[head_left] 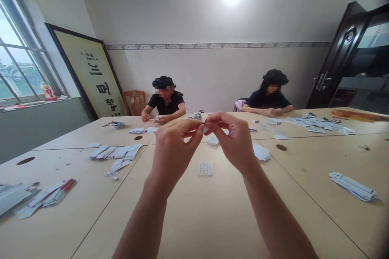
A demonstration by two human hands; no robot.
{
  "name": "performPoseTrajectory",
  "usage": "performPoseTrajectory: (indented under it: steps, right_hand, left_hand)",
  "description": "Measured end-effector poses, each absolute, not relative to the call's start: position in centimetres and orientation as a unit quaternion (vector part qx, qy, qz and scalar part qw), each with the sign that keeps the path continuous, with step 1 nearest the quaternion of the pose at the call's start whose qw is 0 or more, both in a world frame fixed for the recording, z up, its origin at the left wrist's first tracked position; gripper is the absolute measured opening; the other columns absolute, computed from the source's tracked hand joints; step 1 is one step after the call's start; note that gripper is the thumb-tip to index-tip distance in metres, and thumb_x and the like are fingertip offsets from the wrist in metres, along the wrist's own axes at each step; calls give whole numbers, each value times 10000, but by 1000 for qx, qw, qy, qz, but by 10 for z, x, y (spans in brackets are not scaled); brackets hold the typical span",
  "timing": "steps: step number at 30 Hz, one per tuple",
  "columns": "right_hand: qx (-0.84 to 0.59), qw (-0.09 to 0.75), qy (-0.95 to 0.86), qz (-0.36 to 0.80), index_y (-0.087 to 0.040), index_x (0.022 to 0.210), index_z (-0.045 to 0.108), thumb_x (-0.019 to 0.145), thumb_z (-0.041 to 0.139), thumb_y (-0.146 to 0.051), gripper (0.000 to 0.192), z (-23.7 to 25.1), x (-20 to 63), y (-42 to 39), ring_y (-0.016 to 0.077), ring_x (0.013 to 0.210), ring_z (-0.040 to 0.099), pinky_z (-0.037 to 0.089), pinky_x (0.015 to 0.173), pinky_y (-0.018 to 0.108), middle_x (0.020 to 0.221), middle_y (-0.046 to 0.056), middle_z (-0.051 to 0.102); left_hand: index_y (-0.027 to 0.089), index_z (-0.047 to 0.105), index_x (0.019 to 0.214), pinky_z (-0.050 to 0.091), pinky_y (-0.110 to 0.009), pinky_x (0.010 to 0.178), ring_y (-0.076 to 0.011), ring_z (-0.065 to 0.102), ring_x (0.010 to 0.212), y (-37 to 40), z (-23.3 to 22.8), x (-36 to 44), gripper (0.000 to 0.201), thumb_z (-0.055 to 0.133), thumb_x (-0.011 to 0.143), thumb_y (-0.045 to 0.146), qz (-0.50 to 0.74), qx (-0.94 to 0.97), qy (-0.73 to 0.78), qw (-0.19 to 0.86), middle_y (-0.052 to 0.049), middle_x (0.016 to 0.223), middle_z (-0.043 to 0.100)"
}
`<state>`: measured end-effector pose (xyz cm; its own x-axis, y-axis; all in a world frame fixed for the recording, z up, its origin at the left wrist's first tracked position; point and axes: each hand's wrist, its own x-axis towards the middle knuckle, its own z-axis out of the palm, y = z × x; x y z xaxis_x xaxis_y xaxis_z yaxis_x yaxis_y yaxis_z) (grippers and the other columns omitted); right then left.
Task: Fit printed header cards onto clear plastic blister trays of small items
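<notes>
- A tiny pale piece (206,129) is pinched between the fingertips of both hands, raised in the air above the table; too small to say what it is.
- Left hand (173,145): thumb and forefinger closed narrow on the piece from its left. Right hand (234,137): thumb and forefinger closed on it from the right, other fingers curled loosely.
- Risk, as a judgement: the hold is by fingertips only on something very small. A slip of either thumb could drop it onto the table, where it would be hard to pick out among the pale clutter.
- Second risk: the two hands pulling unevenly could bend or tear the piece.
- Straight below the grip lies a small white tray (205,168) with rows of pockets; contents unclear.
- Just beyond and right of the grip, a loose pile of white cards (261,153). Left of the grip and further off, fanned cards (115,153); well apart at lower right, another stack (352,186).
- Surface: light wood table (212,210), several tops pushed together, seams and round cable holes visible.
- Room: two other people seated at the far side, their hands busy over their own cards. Window at left, framed calligraphy board (91,77) leaning on the wall, dark door at right, bright ceiling lamp.
</notes>
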<state>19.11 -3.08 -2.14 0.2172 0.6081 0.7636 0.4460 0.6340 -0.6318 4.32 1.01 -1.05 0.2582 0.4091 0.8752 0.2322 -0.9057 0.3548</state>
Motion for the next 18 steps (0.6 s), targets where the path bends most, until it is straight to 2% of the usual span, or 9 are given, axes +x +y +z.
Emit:
performPoseTrajectory:
  steps: [6,18]
  right_hand:
    - [-419,642,-641,39,-234,809,656,948,605,-233,148,-21,190,-32,158,709,708,517,702,315,750,-22,697]
    - [-417,632,-651,53,-227,822,669,929,629,-246,117,-19,190,-35,166,797,675,497,741,314,793,-6,716]
  left_hand:
    - [192,778,820,622,-198,678,-123,730,675,11,-10,41,131,669,865,135,578,790,199,45,33,699,749]
    - [182,755,802,634,-211,677,-119,725,642,15,-11,40,119,667,844,115,586,787,191,8,33,692,745]
